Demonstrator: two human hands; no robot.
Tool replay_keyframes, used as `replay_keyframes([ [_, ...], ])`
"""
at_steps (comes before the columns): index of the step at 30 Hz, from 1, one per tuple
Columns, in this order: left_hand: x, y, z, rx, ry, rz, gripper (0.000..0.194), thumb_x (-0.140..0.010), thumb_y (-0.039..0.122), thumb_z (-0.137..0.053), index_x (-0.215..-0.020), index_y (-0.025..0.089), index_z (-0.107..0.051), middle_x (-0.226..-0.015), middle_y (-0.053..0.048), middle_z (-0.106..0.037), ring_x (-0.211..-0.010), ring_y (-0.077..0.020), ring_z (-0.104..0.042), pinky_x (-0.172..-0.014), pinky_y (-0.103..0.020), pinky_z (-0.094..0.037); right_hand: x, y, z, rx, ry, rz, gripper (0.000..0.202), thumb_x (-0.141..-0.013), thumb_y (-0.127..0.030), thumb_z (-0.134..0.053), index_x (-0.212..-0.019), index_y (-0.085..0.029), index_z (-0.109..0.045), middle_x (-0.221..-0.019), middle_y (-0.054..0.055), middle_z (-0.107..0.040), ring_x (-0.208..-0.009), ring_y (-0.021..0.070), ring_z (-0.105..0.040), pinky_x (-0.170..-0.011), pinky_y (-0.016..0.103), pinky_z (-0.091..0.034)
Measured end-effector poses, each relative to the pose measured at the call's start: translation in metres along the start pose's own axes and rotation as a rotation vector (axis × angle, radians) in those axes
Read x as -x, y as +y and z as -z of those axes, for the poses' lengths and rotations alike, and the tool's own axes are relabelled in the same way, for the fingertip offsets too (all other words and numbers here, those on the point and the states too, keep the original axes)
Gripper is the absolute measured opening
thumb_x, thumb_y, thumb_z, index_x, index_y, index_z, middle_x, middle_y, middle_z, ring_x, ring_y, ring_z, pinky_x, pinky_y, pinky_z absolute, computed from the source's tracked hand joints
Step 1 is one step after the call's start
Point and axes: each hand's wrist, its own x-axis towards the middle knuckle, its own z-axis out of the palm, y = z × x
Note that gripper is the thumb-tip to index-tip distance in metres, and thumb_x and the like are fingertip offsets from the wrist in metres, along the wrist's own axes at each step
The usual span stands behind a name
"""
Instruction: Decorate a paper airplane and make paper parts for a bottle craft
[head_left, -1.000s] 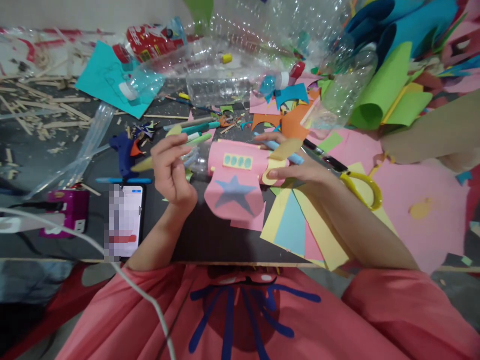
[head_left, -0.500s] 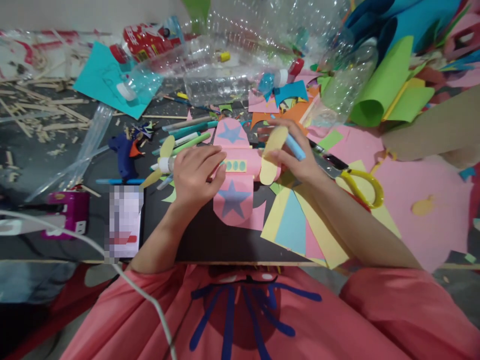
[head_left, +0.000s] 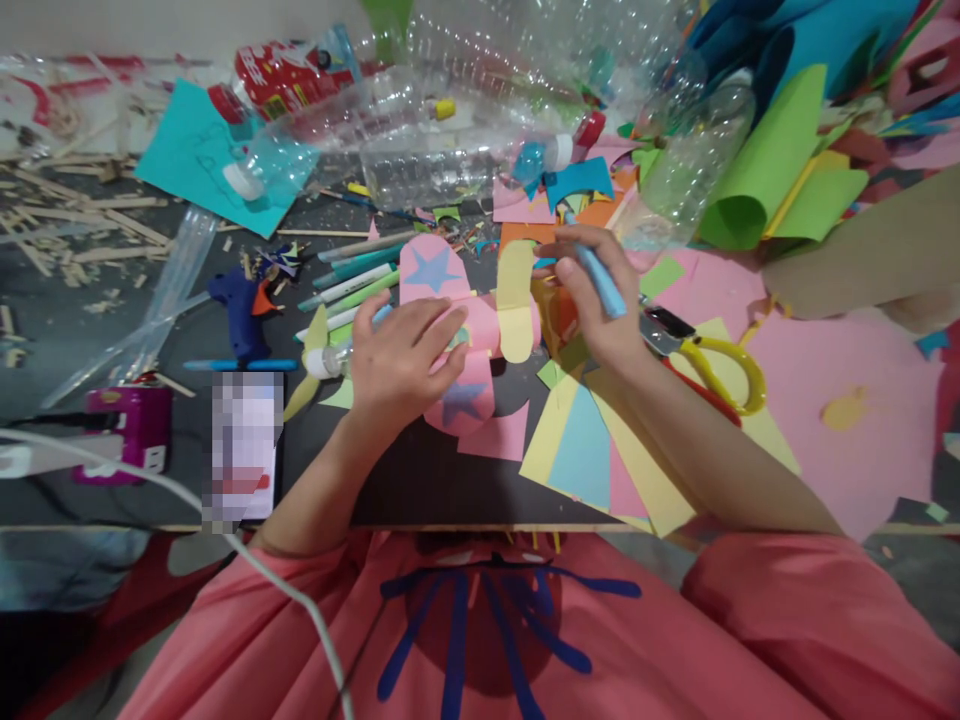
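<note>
Blue glue gun (head_left: 244,315) and a phone (head_left: 259,435) with an obscured screen lie at left on the worktop (head_left: 420,490), below a red bottle label (head_left: 281,75) whose characters are too blurred to read. A yellow propeller (head_left: 316,335) fronts the pink paper plane (head_left: 484,330), its body clamped under the left hand (head_left: 405,355). The hands are apart; the right hand (head_left: 619,325), just beside the yellow tail strip (head_left: 515,300), grips a light-blue marker (head_left: 600,278). Yellow-handled scissors (head_left: 731,370) rest at right.
</note>
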Motion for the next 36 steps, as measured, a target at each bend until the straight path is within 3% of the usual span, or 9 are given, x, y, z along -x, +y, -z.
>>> replay_keyframes([
  [5,-0.002,-0.015,0.003,0.006,-0.08,0.092,0.021,-0.095,0.046,-0.051,-0.105,0.032,-0.064,-0.103,0.004,-0.076,-0.094,-0.0192,-0.066,-0.094,-0.046,-0.039,-0.006,-0.026,0.017,-0.196,0.056,-0.026,0.035,-0.09,-0.062,-0.054,-0.101,-0.033,-0.071,-0.079,0.001,-0.067,-0.055,0.0151,-0.062,-0.045,0.03,-0.044],
  [8,-0.003,-0.013,0.004,-0.002,-0.052,0.063,0.023,-0.096,0.043,-0.05,-0.104,0.029,-0.067,-0.101,0.001,-0.076,-0.092,-0.0199,-0.068,-0.088,-0.042,-0.042,-0.008,-0.052,0.027,-0.24,0.041,0.049,0.022,-0.085,-0.05,-0.068,-0.085,-0.031,-0.077,-0.065,0.0,-0.063,-0.05,0.0165,-0.058,-0.042,0.032,-0.044],
  [12,-0.005,-0.01,0.006,0.022,-0.091,0.062,0.028,-0.094,0.038,-0.05,-0.102,0.022,-0.071,-0.098,-0.005,-0.076,-0.093,-0.0226,-0.069,-0.081,-0.038,-0.047,-0.003,-0.071,0.027,-0.153,-0.047,-0.001,0.016,-0.081,-0.045,-0.076,-0.078,-0.03,-0.077,-0.063,0.0,-0.065,-0.049,0.0154,-0.057,-0.044,0.033,-0.044],
  [18,-0.005,-0.011,0.008,0.029,-0.14,0.088,0.03,-0.094,0.039,-0.05,-0.105,0.022,-0.072,-0.101,-0.006,-0.076,-0.096,-0.0237,-0.069,-0.083,-0.037,-0.049,0.009,-0.062,0.007,-0.014,-0.289,-0.116,0.016,-0.081,-0.033,-0.075,-0.072,-0.022,-0.068,-0.066,-0.002,-0.066,-0.054,0.0122,-0.058,-0.049,0.026,-0.044],
  [25,-0.004,-0.01,0.006,0.03,-0.093,0.074,0.03,-0.094,0.038,-0.051,-0.104,0.021,-0.073,-0.1,-0.007,-0.077,-0.095,-0.0235,-0.07,-0.084,-0.037,-0.05,0.016,-0.055,-0.001,0.038,-0.287,-0.139,0.019,-0.084,-0.035,-0.071,-0.074,-0.021,-0.066,-0.063,-0.002,-0.064,-0.054,0.0125,-0.056,-0.052,0.027,-0.044],
  [36,-0.005,-0.01,0.007,0.042,-0.12,0.104,0.028,-0.094,0.039,-0.051,-0.103,0.024,-0.072,-0.1,-0.006,-0.076,-0.094,-0.0244,-0.069,-0.082,-0.038,-0.049,0.016,-0.053,-0.003,0.097,-0.287,-0.105,0.022,-0.085,-0.039,-0.07,-0.074,-0.021,-0.065,-0.063,-0.002,-0.064,-0.054,0.0122,-0.054,-0.051,0.026,-0.041],
])
